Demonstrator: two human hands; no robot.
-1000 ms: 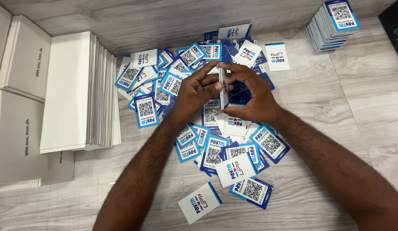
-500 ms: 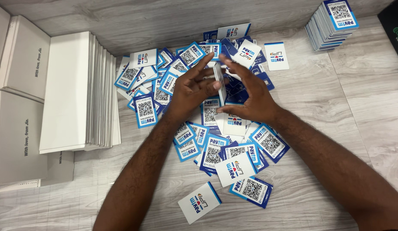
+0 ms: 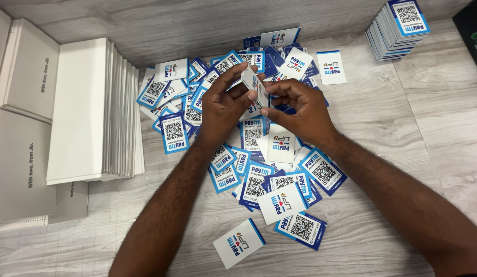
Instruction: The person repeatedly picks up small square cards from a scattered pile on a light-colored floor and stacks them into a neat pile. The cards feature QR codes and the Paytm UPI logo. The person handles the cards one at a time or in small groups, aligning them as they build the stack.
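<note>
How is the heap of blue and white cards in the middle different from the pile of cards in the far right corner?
The loose heap of blue and white cards lies scattered and overlapping on the grey wood-look surface, some face up, some face down; the neat stack of blue and white cards is squared up, leaning slightly. The heap spreads wide and flat; the stack stands tall and narrow. Both hold the same kind of square-coded card.

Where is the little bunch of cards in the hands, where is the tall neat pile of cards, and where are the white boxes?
small stack of cards (image 3: pixel 255 84), head view, on its top card.
neat pile of cards (image 3: pixel 397 28), head view, on its side edges.
row of white boxes (image 3: pixel 82 105), head view, on the nearest box's face.
</note>
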